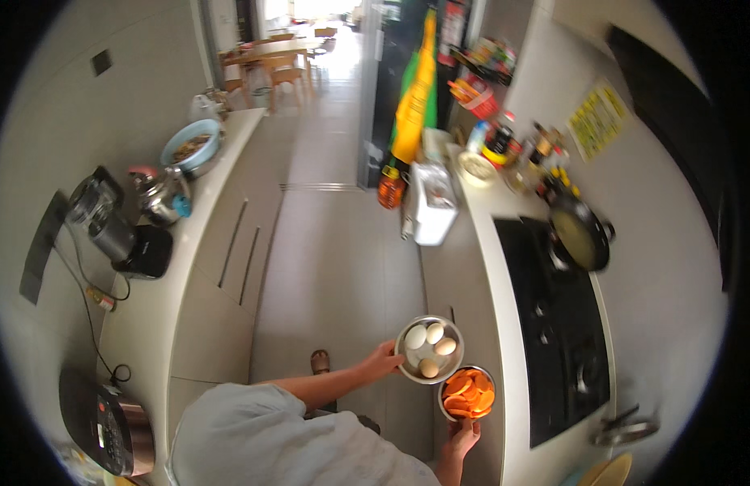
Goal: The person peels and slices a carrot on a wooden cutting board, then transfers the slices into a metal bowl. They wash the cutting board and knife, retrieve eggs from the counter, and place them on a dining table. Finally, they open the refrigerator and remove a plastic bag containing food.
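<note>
My left hand [384, 359] grips the rim of a round stainless steel bowl [416, 353] on its left side. Several eggs [445, 346] lie in it, one whiter than the tan ones. With my right hand [464, 437] I hold a smaller metal bowl [441, 398] by its near edge. It is heaped with orange root-vegetable slices [470, 393], perhaps sweet potato. Both bowls are over the floor, close to the right-hand counter, and the egg bowl's lower right edge appears next to the slice bowl. My fingers under the bowls are hidden.
On the right counter [485, 225] are a black gas hob [557, 340], a wok [578, 237], a pale bowl [477, 169] and bottles. A white bin [434, 206] juts into the aisle. The left counter [186, 267] holds a rice cooker [135, 434], blender [114, 237], kettle [159, 197] and blue basin [199, 161].
</note>
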Tool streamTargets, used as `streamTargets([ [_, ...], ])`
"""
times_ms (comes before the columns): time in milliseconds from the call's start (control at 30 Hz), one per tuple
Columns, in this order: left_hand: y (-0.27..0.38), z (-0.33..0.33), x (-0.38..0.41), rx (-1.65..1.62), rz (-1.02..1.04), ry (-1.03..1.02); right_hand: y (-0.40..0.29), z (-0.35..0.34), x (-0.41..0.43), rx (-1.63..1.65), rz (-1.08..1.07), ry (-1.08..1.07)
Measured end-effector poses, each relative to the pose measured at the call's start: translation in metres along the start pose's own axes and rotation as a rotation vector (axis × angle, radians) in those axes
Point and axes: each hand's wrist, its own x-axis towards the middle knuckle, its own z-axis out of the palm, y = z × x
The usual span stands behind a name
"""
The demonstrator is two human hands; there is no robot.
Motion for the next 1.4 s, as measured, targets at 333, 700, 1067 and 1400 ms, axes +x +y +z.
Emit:
streamTargets([
  [333, 0.11, -0.2, -0.065, -0.178, 0.254, 0.429, 0.001, 0.302, -0.036, -0.359, 0.105, -0.396],
  [700, 0.142, -0.376, -0.062, -0.249, 0.289, 0.97, 0.073, 0.559, -0.029, -0.393, 0.207, -0.857],
  [1067, 0.227, -0.464, 0.083, -0.329, 0.351, 1.123, 0.084, 0.739, 0.099, -0.489, 0.292, -0.938],
  [1400, 0.351, -0.541, 0.25, -0.531, 0.316, 1.164, 0.051, 0.967, 0.193, -0.596, 0.074, -1.165],
])
